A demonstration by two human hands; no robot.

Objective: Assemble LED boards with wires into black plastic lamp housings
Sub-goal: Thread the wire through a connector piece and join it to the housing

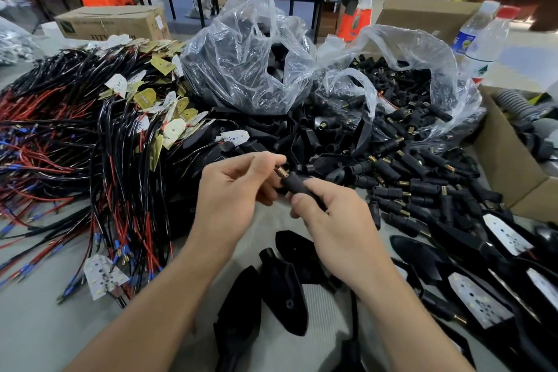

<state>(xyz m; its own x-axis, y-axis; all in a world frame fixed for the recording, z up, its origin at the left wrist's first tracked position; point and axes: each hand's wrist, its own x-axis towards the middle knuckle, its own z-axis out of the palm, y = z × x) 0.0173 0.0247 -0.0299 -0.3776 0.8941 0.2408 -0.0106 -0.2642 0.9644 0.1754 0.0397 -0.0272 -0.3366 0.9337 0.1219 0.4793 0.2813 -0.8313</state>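
The brass threaded tip [283,173] of a black stem [297,183] is being pinched between the curled thumb and fingertips [278,161] of the left hand [238,187]. The stem's other end is being gripped by the right hand [329,220], with thumb and forefinger wrapped round it. The piece is being held above the grey table [45,326], mid-view and tilted, with the brass end up and to the left.

Directly below the hands, a few empty black housings [283,290] are lying close together on the table. To the right, housings with white LED boards [480,299] seated in them are being kept in an overlapping row. Beyond them a heap of loose stems [422,187] is lying in front of and inside a clear plastic bag [447,75]. A second bag [241,48], stuffed with black parts, is standing just beside it at centre.

On the left, a big tangle of red and black wires [90,145] with boards attached is spread across the table. One white wired board [102,276] is lying at its near edge. A cardboard box [510,166] is sitting at the far right, with two water bottles [486,39] behind it.
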